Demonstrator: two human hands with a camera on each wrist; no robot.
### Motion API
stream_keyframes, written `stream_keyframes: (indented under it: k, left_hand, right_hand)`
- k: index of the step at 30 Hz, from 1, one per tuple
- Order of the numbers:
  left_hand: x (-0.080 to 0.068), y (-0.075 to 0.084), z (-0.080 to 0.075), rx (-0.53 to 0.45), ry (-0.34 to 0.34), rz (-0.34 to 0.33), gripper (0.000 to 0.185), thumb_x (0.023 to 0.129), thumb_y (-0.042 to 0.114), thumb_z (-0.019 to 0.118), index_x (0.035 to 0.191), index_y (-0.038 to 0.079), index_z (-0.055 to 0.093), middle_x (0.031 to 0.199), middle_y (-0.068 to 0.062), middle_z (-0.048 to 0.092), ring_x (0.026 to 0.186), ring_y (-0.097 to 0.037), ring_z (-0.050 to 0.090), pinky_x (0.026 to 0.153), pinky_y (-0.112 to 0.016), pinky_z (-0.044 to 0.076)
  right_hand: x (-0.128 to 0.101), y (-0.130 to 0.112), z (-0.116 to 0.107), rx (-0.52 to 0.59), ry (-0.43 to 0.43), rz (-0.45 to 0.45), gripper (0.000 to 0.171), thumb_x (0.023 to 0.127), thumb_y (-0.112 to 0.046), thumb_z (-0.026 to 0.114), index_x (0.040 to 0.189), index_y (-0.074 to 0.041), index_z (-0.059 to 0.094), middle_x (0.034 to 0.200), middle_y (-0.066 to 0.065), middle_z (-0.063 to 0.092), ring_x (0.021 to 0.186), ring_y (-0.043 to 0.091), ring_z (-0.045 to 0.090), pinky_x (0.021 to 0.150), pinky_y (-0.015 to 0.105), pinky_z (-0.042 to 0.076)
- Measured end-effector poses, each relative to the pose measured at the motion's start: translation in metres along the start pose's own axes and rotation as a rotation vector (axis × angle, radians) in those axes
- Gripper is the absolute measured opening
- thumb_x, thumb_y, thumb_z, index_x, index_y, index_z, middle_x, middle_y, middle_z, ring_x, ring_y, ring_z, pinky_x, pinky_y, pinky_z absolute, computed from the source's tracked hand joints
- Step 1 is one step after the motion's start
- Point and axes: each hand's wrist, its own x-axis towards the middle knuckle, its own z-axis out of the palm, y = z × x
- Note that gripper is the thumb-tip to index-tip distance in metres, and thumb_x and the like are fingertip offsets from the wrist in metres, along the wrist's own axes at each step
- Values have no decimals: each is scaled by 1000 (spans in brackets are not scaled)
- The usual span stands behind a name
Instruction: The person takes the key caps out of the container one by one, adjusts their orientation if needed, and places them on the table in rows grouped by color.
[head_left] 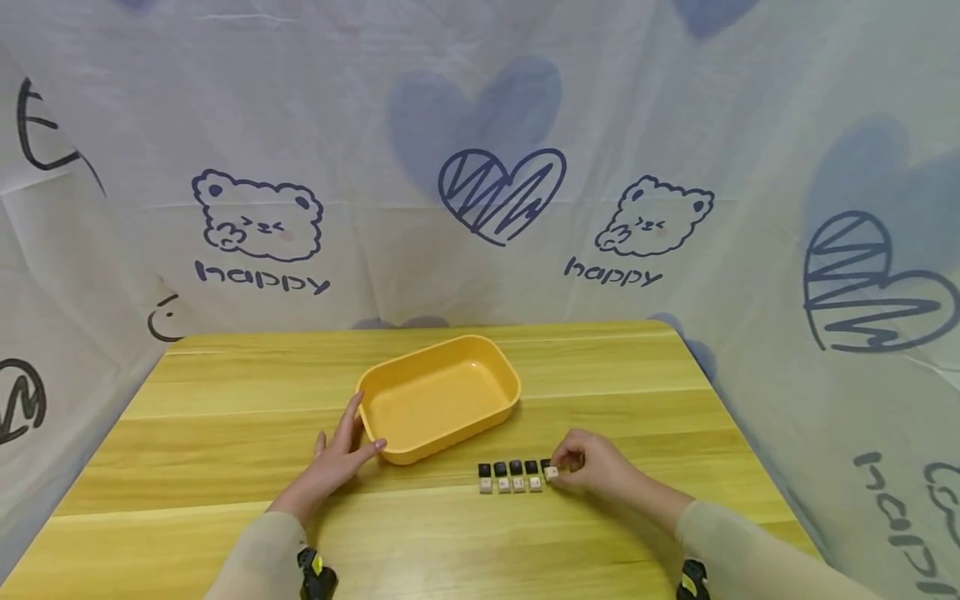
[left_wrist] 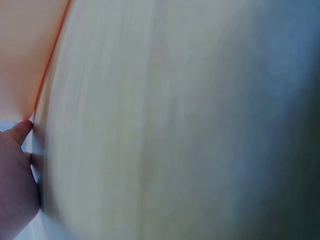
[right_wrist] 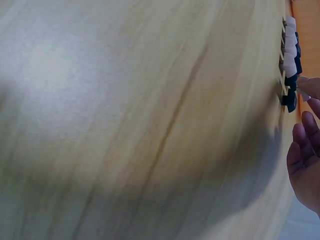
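keycaps (head_left: 517, 476) at right hand (head_left: 592, 467) fingertips

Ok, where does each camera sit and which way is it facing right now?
Head: worn on the head, looking forward and down at the table, yellow tray and keycaps; both hands and sleeves show.
Left wrist: close over the tabletop, blurred; the left hand touches the tray's edge.
Right wrist: close over the tabletop; the right hand is at the keycaps.
Shared: the head and right wrist views both show the keycaps.
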Motion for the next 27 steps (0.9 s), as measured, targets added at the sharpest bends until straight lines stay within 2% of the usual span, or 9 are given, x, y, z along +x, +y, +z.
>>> stream_keyframes:
  k: [6, 27]
  left_hand:
    - [2, -2, 2, 6, 6, 4, 89, 98, 38, 58, 157, 18, -6, 155, -27, 21, 144, -39, 16, 105, -65, -19]
    - [2, -5, 3, -6, -1, 1, 91, 98, 40, 58, 157, 22, -8, 156, -26, 20, 145, -39, 14, 105, -64, -20]
  right_hand:
    - [-3, 1, 5, -10, -17, 85, 19, 74, -9, 85, 86, -11, 71, 80, -1, 56, 70, 15, 52, 60, 25, 47]
    - [-5, 12, 11, 7, -30, 70, 21, 74, -7, 84, 87, -8, 68, 79, 1, 55, 68, 13, 49, 58, 23, 44]
